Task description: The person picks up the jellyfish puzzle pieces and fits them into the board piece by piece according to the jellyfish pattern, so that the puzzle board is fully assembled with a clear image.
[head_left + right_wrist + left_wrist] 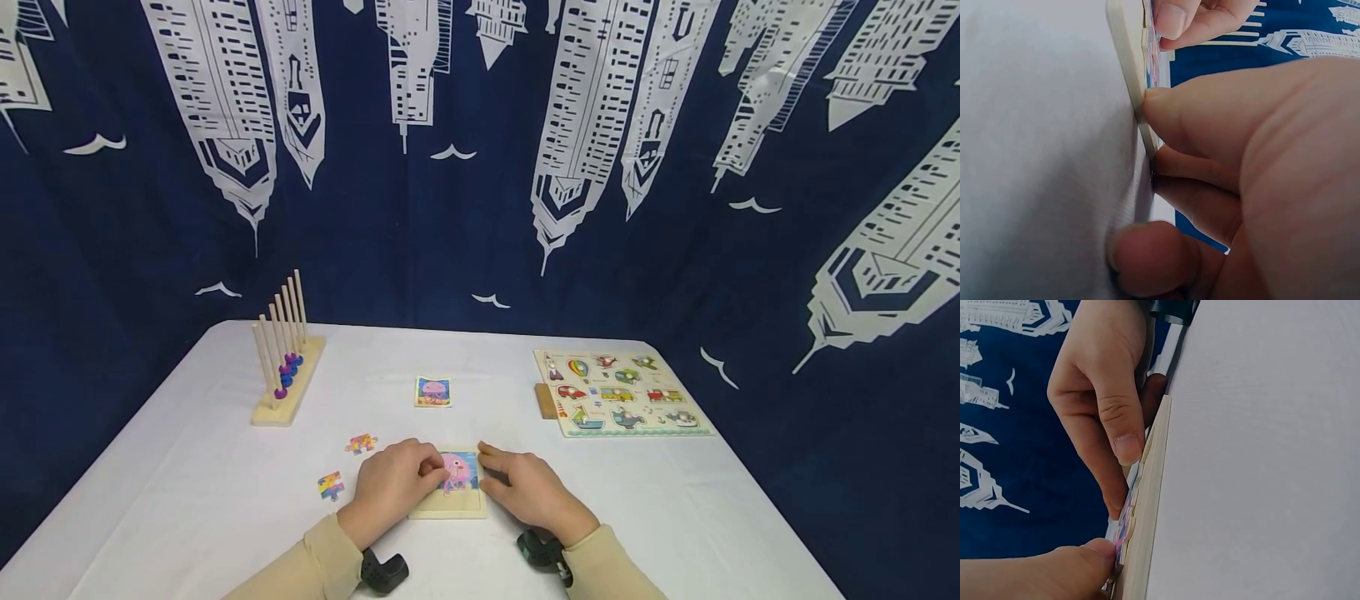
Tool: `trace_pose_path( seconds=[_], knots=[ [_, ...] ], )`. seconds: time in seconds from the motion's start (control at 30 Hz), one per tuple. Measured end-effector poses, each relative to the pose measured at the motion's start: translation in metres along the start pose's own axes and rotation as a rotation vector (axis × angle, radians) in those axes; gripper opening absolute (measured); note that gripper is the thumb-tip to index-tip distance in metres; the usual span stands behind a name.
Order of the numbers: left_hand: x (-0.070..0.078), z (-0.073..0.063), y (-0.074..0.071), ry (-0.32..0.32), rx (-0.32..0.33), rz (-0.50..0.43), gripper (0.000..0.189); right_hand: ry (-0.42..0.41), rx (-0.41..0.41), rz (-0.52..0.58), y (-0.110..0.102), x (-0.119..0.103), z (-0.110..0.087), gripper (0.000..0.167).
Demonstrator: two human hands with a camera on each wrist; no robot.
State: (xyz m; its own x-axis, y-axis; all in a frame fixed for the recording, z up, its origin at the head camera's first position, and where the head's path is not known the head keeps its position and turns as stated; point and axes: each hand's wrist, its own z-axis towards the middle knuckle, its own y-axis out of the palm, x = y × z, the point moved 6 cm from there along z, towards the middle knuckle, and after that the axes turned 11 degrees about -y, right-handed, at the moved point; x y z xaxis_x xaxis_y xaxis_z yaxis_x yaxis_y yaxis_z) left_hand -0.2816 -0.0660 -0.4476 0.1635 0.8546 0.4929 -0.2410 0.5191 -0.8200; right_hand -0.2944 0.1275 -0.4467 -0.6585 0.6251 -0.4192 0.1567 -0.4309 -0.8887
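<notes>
A small wooden puzzle board (pixel 459 506) lies flat on the table, with a partly assembled pink octopus picture (pixel 459 471) in its upper part and bare wood along its near strip. Over its left side, my left hand (pixel 397 479) pinches a puzzle piece with thumb and index finger; the fingers mostly hide the piece. At the right edge, my right hand (pixel 531 487) grips the board, thumb on the near side and fingers (pixel 1191 164) around the far corner. Two loose puzzle pieces, one pink-orange (pixel 362 443) and one multicoloured (pixel 331 485), lie left of my left hand.
Beyond the board lies a small octopus picture card (pixel 433 392). A wooden peg stand (pixel 303 383) with purple and blue beads stands at the back left. A vehicle peg puzzle (pixel 626 396) rests at the back right, partly over a brown wooden block (pixel 545 401).
</notes>
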Motion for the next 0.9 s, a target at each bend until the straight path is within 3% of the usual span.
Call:
trace_pose_path(
  seconds=[0.13,0.27,0.37,0.9],
  knots=[
    [0.0016,-0.0027,0.0002,0.062,0.019,0.034,0.016,-0.002,0.002,0.002,-0.0002,0.0,0.0,0.043],
    [0.0048,-0.0073,0.0016,0.156,-0.008,0.08,0.033,0.001,0.001,0.002,-0.0004,0.0004,-0.0003,0.044],
    [0.0052,-0.0097,0.0029,0.197,-0.02,0.1,0.034,0.001,-0.002,0.005,-0.0001,0.0006,-0.0004,0.044],
    [0.0091,-0.0093,0.0027,0.218,-0.009,0.115,0.03,0.005,0.001,0.008,-0.0012,0.001,-0.0008,0.044]
  ],
)
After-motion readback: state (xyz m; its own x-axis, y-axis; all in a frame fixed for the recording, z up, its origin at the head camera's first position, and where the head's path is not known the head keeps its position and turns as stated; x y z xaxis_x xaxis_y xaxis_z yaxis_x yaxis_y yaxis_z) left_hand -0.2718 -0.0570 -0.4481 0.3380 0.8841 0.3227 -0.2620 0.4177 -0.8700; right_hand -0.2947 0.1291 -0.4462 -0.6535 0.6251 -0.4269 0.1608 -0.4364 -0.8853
